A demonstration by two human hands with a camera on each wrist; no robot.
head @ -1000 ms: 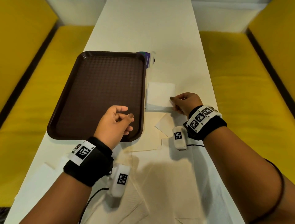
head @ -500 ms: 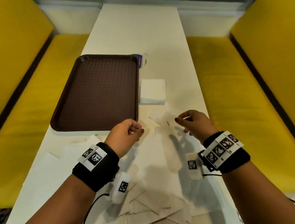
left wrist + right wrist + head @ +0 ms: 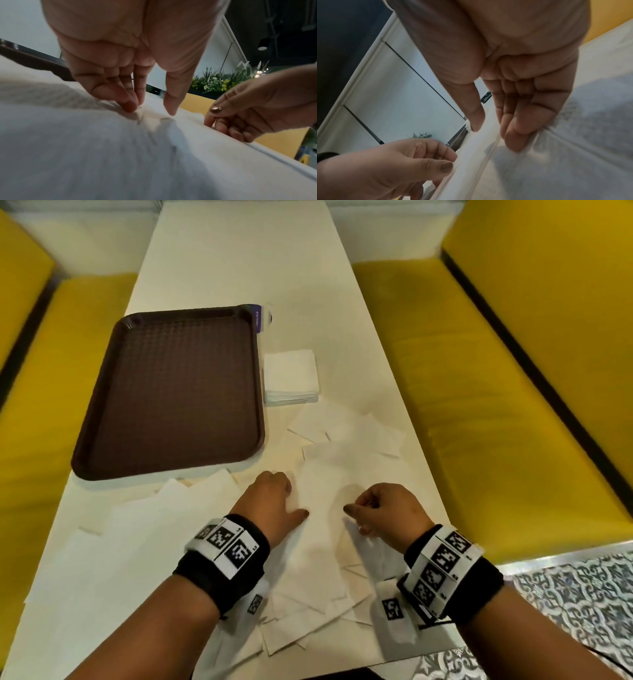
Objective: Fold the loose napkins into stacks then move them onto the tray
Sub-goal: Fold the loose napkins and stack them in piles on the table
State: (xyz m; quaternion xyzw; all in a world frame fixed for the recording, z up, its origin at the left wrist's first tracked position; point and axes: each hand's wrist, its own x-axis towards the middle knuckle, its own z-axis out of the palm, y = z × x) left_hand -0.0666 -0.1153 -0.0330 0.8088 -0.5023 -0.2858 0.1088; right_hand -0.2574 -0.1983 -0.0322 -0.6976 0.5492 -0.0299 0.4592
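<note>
White loose napkins lie scattered on the tabletop, one between both hands: left hand fingers press it, right hand loosely curled, touching its edge.

No legible text; only coded square markers on both wristbands.

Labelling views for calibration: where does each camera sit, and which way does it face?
Head: worn on the head, looks down the table at tray, folded stack, loose napkins; both forearms show.
Left wrist: under the left hand, fingertips on the napkins; right hand opposite.
Right wrist: under the right hand; left hand opposite.
Shared: both hands, napkins.
</note>
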